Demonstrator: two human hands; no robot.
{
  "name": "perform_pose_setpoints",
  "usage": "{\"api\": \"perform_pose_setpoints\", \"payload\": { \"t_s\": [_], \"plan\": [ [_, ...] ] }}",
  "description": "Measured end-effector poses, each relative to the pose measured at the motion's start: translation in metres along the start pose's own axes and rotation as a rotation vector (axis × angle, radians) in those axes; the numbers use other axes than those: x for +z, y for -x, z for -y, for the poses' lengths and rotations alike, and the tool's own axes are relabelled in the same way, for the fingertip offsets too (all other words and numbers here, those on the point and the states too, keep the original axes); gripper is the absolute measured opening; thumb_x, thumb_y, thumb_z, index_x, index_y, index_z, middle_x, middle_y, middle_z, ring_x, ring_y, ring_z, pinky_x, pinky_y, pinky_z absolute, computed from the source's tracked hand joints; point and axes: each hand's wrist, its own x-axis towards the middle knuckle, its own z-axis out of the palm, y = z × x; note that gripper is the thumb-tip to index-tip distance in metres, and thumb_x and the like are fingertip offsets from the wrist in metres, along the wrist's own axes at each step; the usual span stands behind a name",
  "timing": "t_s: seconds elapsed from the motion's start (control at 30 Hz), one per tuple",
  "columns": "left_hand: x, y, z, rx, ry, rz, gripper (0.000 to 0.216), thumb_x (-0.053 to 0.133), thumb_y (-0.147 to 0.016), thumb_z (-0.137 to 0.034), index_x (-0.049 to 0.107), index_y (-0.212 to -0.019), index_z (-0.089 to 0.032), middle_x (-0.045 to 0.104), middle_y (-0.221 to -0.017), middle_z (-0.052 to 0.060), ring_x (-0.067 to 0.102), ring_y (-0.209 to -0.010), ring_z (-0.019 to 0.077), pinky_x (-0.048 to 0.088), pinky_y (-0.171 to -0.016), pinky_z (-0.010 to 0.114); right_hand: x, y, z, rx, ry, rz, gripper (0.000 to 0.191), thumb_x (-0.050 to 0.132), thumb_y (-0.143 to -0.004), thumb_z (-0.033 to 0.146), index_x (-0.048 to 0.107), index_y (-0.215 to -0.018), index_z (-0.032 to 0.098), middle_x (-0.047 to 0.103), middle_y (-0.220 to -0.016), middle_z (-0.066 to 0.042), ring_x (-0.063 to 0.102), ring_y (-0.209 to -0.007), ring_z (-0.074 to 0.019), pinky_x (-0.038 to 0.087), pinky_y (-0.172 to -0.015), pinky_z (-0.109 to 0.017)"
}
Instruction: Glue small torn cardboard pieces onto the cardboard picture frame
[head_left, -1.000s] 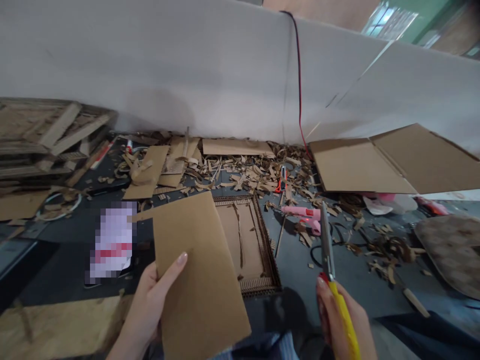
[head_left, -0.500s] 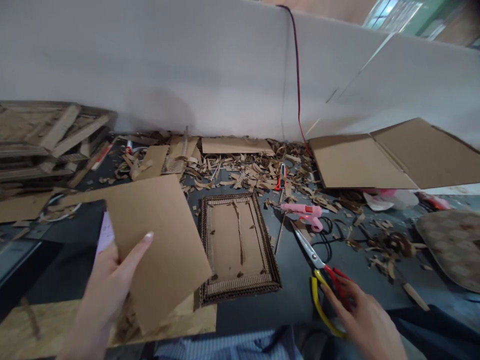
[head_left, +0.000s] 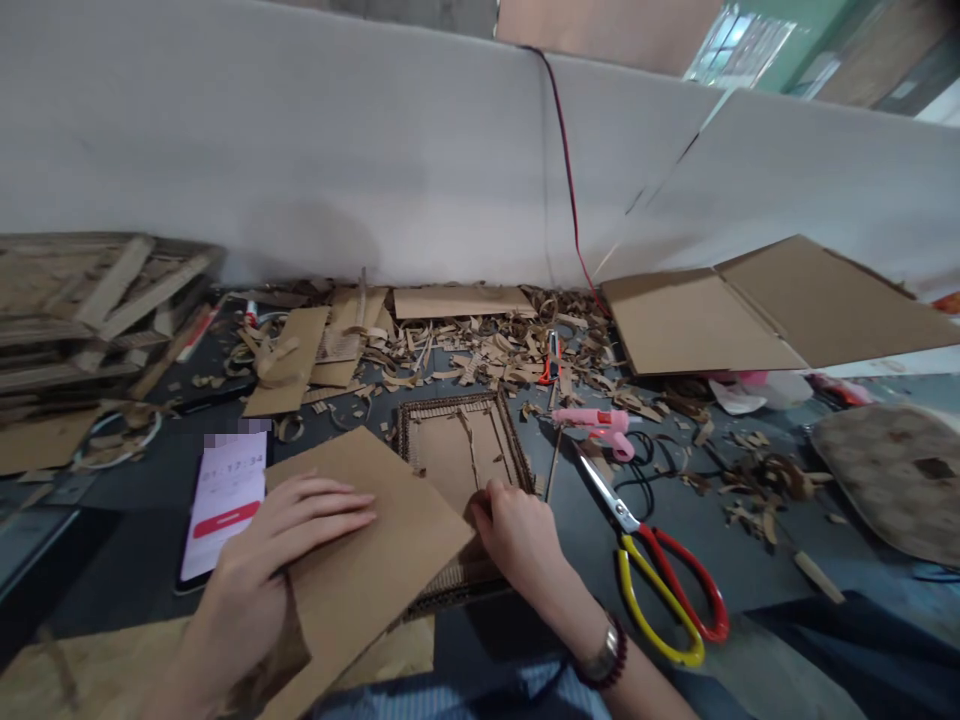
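Note:
My left hand (head_left: 281, 545) lies flat, fingers stretched out, on a brown cardboard sheet (head_left: 375, 545) that rests on the dark table and overlaps a cardboard frame (head_left: 457, 445) with corrugated edges. My right hand (head_left: 517, 530) rests on the near right part of that frame, fingers curled at its edge beside the sheet; whether it grips anything is hidden. Scissors (head_left: 652, 560) with red and yellow handles lie on the table right of my right hand, untouched.
A phone (head_left: 225, 495) with a lit screen lies left of the sheet. A pink glue gun (head_left: 600, 425), a red box cutter (head_left: 553, 358) and many cardboard scraps lie behind. A large flattened box (head_left: 757, 315) sits at right, stacked cardboard at left, white wall behind.
My right hand let go of the scissors, which now lie on the table, and moved left onto the frame. My left hand lowered the cardboard sheet flat onto the table.

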Motion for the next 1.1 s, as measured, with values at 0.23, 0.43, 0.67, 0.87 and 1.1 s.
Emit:
{"api": "perform_pose_setpoints", "payload": {
  "t_s": [0.23, 0.43, 0.67, 0.87, 1.1],
  "plan": [
    [-0.004, 0.018, 0.026, 0.024, -0.062, -0.035, 0.016, 0.057, -0.073, -0.021, 0.069, -0.080, -0.029, 0.070, -0.094, 0.002, 0.054, -0.098, 0.0235, 0.037, -0.089, 0.034, -0.047, -0.027, -0.030, -0.062, -0.149, -0.040, 0.012, 0.056, -0.072, 0.020, 0.064, -0.065, 0.017, 0.067, -0.062, -0.003, 0.061, -0.057, -0.0138, 0.039, -0.053, -0.020],
    [-0.004, 0.026, 0.039, 0.097, -0.324, -0.151, 0.022, 0.052, -0.077, -0.024, 0.072, -0.073, -0.033, 0.052, -0.122, 0.001, 0.044, -0.108, 0.0285, 0.033, -0.091, 0.042, -0.116, -0.035, -0.099, 0.414, -0.163, -0.781, 0.054, 0.052, -0.077, 0.037, 0.045, -0.119, 0.003, 0.065, -0.092, -0.016, 0.058, -0.067, -0.0223, 0.041, -0.065, -0.034],
    [0.013, 0.025, 0.037, 0.052, -0.282, -0.124, 0.029, 0.048, -0.081, -0.021, 0.072, -0.077, -0.035, 0.052, -0.119, 0.001, 0.045, -0.106, 0.0251, 0.038, -0.090, 0.041, -0.044, 0.023, -0.058, 0.060, -0.644, -0.077, 0.031, 0.049, -0.079, 0.042, 0.062, -0.086, 0.015, 0.063, -0.068, -0.004, 0.054, -0.057, -0.0154, 0.040, -0.052, -0.025],
    [0.037, 0.017, 0.017, 0.074, -0.124, -0.102, 0.031, 0.047, -0.082, -0.022, 0.072, -0.075, -0.038, 0.055, -0.114, 0.001, 0.045, -0.109, 0.0241, 0.041, -0.091, 0.040, -0.014, 0.040, -0.012, -0.085, -1.110, 0.304, 0.026, 0.054, -0.079, 0.040, 0.058, -0.074, 0.014, 0.051, -0.060, 0.003, 0.046, -0.053, -0.0080, 0.035, -0.050, -0.018],
    [0.055, 0.016, 0.005, -0.375, 0.319, -0.448, 0.037, 0.057, -0.077, -0.027, 0.056, -0.114, -0.031, 0.043, -0.131, 0.003, 0.039, -0.122, 0.0242, 0.037, -0.099, 0.038, -0.009, 0.036, -0.011, -0.063, -1.263, 0.292, 0.038, 0.049, -0.080, 0.047, 0.036, -0.059, 0.019, 0.030, -0.046, 0.009, 0.027, -0.039, -0.0044, 0.019, -0.039, -0.018]
  ]
}}
